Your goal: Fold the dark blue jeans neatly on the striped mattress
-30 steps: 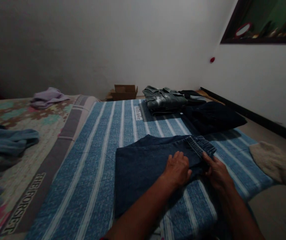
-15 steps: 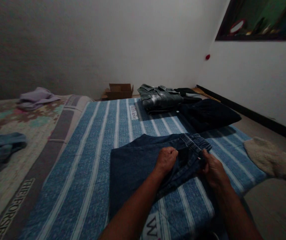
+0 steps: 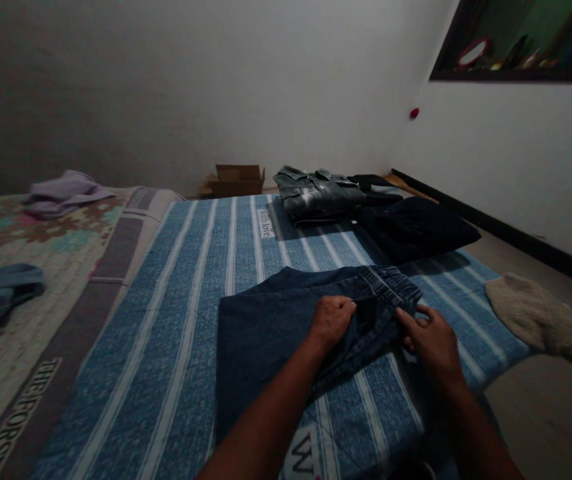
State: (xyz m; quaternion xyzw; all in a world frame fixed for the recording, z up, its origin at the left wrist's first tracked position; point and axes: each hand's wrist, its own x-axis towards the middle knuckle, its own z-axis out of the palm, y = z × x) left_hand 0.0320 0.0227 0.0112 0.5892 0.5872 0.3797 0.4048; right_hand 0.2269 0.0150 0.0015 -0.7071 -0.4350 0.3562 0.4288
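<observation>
A pair of dark blue jeans [image 3: 271,320] with an elastic waistband lies folded on a blue striped bedspread [image 3: 176,320]. My left hand [image 3: 332,321] is closed on the denim just below the waistband, its knuckles up. At the waistband's near right end, my right hand [image 3: 431,341] pinches the edge of the cloth between thumb and fingers. The lower fingers of this hand are partly hidden. Part of the waistband's gathered edge shows between and beyond both hands.
Behind the jeans lie a folded grey denim jacket [image 3: 316,193] and a dark folded garment [image 3: 416,227]. A beige fuzzy cloth [image 3: 531,313] hangs over the right edge. To the left, a lilac garment [image 3: 69,193] and a light blue garment [image 3: 3,287] rest on another cover. A cardboard box [image 3: 239,181] stands by the wall.
My right hand has shifted its fingers along the waistband edge, and they look more spread. The left hand stays in place on the jeans. The view has turned slightly.
</observation>
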